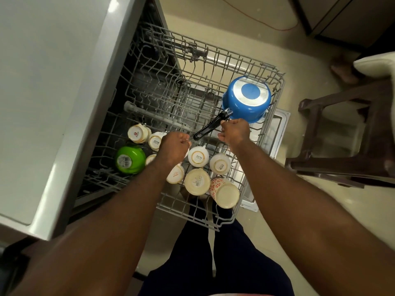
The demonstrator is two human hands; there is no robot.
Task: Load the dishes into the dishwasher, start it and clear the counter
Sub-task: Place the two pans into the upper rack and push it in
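Observation:
The grey wire dishwasher rack is pulled out over the open door. Several white and cream cups stand upside down in its near half, among them a cup marked SISTA and a red-flowered mug. A green bowl lies upside down at the rack's left. A blue saucepan sits upside down at the far right, its black handle pointing toward me. My right hand has curled fingers pinching that handle near the pan. My left hand is curled over a white cup, mostly hiding it.
The dishwasher's grey top fills the left. A dark brown plastic chair stands close on the right of the rack. An orange cable runs across the beige floor beyond. My legs stand right below the rack's near edge.

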